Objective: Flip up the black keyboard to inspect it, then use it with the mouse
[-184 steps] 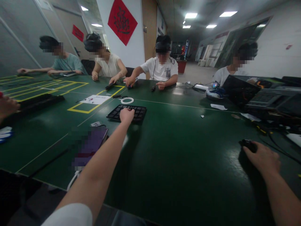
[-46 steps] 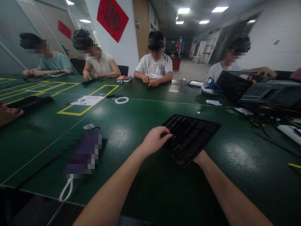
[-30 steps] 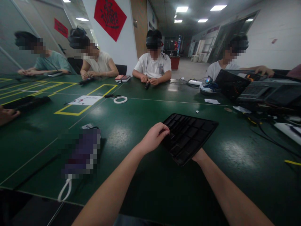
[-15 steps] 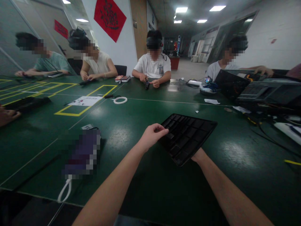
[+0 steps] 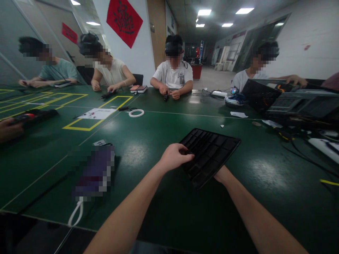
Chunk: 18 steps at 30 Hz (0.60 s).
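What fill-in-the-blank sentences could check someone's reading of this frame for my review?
The fingers of the left hand lie over the black tray, while the right hand is at its ____ edge.
The table top beneath them is dark ____.
Beyond the tray lies a ____ ring.
The diamond-shaped banner on the wall is ____.

Missing words: lower right; green; white; red.

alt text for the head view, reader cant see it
Two bare hands hold a black plastic grid tray tilted over a green table, the left hand on its edge, the right hand beneath its corner. A co-worker in a white T-shirt sits opposite.
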{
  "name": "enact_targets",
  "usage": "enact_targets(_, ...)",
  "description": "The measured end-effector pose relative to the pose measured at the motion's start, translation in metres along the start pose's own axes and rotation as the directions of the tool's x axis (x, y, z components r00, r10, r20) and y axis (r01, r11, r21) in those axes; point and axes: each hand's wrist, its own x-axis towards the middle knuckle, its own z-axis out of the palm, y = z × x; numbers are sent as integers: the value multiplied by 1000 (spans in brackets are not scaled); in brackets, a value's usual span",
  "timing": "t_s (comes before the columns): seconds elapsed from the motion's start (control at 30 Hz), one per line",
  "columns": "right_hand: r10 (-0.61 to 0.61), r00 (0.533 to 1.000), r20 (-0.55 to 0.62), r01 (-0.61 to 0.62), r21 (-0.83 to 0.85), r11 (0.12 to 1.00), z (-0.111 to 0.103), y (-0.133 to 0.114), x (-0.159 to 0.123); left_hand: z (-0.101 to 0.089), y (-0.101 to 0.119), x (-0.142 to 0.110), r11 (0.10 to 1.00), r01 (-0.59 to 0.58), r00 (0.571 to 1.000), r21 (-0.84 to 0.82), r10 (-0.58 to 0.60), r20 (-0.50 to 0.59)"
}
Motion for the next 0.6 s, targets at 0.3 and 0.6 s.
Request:
enact_targets(0.3, -34, 999, -26, 27, -234, 972, -15, -29, -8, -15, -13, 7, 974, 108, 977, -198, -141, -162)
enact_targets(0.6, -275, 702, -657, -321, -637, 701, -147, -64, -13, -82, -57, 52, 827, 532, 756, 182, -367, -542)
